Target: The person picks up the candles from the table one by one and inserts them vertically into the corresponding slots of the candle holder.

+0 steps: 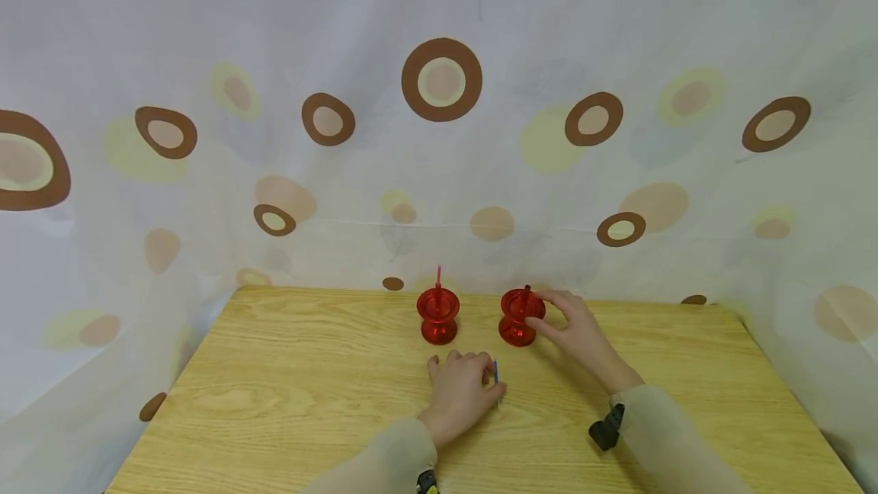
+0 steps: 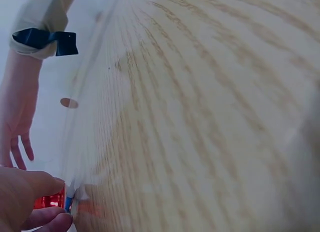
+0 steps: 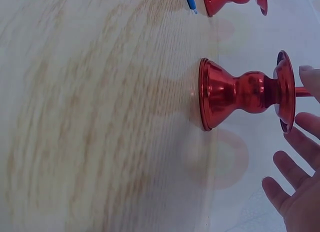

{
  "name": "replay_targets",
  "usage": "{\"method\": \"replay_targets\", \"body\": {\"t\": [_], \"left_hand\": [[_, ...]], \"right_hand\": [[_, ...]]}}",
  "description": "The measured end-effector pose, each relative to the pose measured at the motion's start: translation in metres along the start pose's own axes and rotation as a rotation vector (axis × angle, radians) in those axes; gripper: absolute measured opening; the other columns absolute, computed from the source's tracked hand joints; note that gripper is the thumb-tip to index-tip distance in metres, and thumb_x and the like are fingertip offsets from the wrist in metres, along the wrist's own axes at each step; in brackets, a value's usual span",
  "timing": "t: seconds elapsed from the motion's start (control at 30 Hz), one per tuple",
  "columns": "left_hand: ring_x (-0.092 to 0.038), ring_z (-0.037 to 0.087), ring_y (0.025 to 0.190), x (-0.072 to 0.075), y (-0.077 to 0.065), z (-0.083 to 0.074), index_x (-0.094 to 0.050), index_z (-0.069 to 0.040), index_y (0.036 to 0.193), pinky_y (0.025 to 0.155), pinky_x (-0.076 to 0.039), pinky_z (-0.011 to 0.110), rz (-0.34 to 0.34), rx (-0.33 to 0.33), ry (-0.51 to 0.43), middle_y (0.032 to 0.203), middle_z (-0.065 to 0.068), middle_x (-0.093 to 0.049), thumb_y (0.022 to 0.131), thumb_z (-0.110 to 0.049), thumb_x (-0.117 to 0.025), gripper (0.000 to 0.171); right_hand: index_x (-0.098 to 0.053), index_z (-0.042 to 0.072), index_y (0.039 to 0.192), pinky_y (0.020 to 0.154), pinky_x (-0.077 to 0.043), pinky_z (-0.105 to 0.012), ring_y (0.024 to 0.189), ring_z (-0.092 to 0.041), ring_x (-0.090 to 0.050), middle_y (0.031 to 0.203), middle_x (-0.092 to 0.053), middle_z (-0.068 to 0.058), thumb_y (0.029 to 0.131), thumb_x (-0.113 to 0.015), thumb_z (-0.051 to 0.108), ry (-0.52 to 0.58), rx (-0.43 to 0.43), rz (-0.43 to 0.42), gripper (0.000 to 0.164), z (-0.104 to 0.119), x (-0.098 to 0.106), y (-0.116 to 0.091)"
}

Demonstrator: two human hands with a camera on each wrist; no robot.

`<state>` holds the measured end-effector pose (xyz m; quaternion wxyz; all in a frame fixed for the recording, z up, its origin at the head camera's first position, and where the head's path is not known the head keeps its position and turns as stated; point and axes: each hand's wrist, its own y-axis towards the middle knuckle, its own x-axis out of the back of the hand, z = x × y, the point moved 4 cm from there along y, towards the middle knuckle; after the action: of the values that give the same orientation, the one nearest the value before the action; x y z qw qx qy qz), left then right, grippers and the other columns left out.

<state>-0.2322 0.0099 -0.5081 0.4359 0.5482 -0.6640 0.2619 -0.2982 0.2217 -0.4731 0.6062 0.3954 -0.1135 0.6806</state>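
Between thumb and index finger, my left hand (image 1: 463, 387) pinches a thin blue candle (image 1: 496, 372), upright just above the table. In the right wrist view, its blue end (image 3: 190, 1) shows a pale wick-like tip. My right hand (image 1: 576, 330) holds the right-hand red metal candle holder (image 1: 517, 331) at its dish-shaped top, thumb and index finger on either side of the narrow centre tube (image 3: 301, 91). The other fingers are spread below the rim in the right wrist view. To the left stands a matching red holder (image 1: 439, 330) with a pink candle (image 1: 438, 274) upright in it.
Both holders stand near the back edge of a wood-grain table (image 1: 295, 372). A pale curtain (image 1: 384, 158) with brown and yellow spots hangs behind and at the sides. Dark straps with small mounts (image 1: 607, 427) sit at the wrists.
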Motion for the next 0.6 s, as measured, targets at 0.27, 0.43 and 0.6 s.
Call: {"method": "replay_targets", "body": {"t": [0.27, 0.43, 0.6], "left_hand": [[-0.047, 0.016, 0.075, -0.0022, 0.0008, -0.0019, -0.064, -0.021, 0.082, 0.095, -0.036, 0.067, 0.022, 0.021, 0.033, 0.064, -0.013, -0.048, 0.09, -0.039, -0.082, 0.027], [-0.049, 0.017, 0.075, 0.0009, -0.0003, -0.0049, -0.063, -0.02, 0.081, 0.094, -0.036, 0.066, 0.029, 0.023, 0.042, 0.063, -0.013, -0.048, 0.089, -0.038, -0.082, 0.028], [-0.052, 0.018, 0.072, 0.0038, -0.0013, -0.0077, -0.061, -0.02, 0.081, 0.089, -0.037, 0.062, 0.037, 0.018, 0.088, 0.061, -0.012, -0.048, 0.087, -0.034, -0.083, 0.027]], "right_hand": [[-0.064, 0.001, 0.137, 0.111, -0.036, -0.069, 0.135, -0.046, -0.047, 0.143, -0.06, -0.023, 0.096, -0.078, 0.025, -0.007, -0.021, 0.019, 0.05, -0.0027, -0.0028, 0.0008], [-0.063, -0.001, 0.138, 0.112, -0.036, -0.068, 0.136, -0.047, -0.046, 0.144, -0.059, -0.024, 0.096, -0.078, 0.024, -0.005, -0.023, 0.014, 0.051, -0.0037, -0.004, 0.0003], [-0.063, -0.002, 0.138, 0.111, -0.037, -0.068, 0.136, -0.047, -0.047, 0.143, -0.059, -0.023, 0.095, -0.078, 0.024, -0.009, -0.023, 0.008, 0.052, -0.0048, -0.0045, -0.0005]]}}
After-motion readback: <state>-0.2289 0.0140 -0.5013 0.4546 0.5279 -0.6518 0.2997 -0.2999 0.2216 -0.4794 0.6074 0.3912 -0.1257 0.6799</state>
